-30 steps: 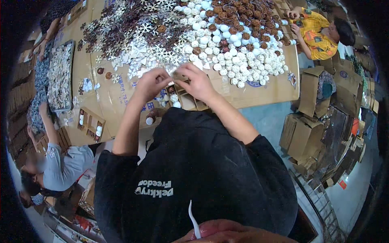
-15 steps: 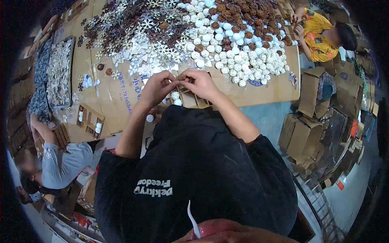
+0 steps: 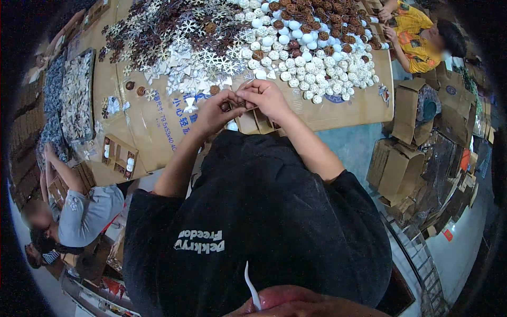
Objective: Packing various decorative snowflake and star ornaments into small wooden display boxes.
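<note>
My left hand [image 3: 217, 112] and my right hand [image 3: 266, 100] meet over the near edge of the cardboard-covered table, fingertips pinched together. A dark brown ball [image 3: 225, 106] shows inside the curled fingers of my left hand. Whatever is between my right fingertips is too small and hidden to make out. Beneath my right hand lies a shallow wooden box with dividers [image 3: 259, 122], partly covered by my hands and shirt. A white ball [image 3: 232, 126] sits beside the box under my left hand. Left of my left hand is a pale flat cut-out piece [image 3: 190, 104].
Ahead lie heaps of snowflake cut-outs [image 3: 185, 31], white woven balls [image 3: 317, 79] and brown woven balls [image 3: 322, 16]. A divided box with balls [image 3: 120, 156] and a tray of pale pieces [image 3: 78, 95] are left. Co-workers sit left [image 3: 90, 216] and far right [image 3: 414, 37]; cartons [image 3: 396, 171] stand right.
Both hands have shifted slightly, with the right one raised a little away from me. The brown ball now shows in my left fingers. The view has moved slightly.
</note>
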Tool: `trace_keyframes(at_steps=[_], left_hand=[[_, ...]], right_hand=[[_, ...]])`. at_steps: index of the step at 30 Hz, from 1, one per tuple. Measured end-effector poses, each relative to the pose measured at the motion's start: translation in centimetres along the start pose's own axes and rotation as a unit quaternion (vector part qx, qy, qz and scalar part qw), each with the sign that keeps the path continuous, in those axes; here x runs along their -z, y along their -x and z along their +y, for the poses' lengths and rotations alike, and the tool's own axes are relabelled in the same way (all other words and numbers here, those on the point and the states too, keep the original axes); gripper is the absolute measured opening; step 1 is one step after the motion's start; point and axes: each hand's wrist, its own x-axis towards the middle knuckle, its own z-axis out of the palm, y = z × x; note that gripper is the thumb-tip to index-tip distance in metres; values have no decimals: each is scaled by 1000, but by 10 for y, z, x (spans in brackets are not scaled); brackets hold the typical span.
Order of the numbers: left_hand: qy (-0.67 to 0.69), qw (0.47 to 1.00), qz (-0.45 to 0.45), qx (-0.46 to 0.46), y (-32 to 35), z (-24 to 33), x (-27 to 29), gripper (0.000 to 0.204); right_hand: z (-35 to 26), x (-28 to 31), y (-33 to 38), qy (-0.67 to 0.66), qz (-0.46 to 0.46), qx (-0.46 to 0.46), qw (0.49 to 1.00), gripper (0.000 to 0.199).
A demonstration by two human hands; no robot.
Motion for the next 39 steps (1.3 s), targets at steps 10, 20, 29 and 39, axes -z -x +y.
trace_keyframes(at_steps=[10, 20, 29, 39], left_hand=[[444, 887, -115, -58, 5, -9, -13, 14], [346, 938, 29, -4, 11, -36, -35, 11], [526, 831, 26, 177, 7, -46, -17, 42], [585, 810, -4, 32, 1, -71, 14, 73]], right_hand=[[-18, 14, 11, -280, -39, -108, 953, 8], [-18, 19, 7, 4, 37, -78, 996, 14], [51, 2, -54, -2, 7, -127, 992, 21], [74, 14, -119, 635, 49, -84, 766, 26]])
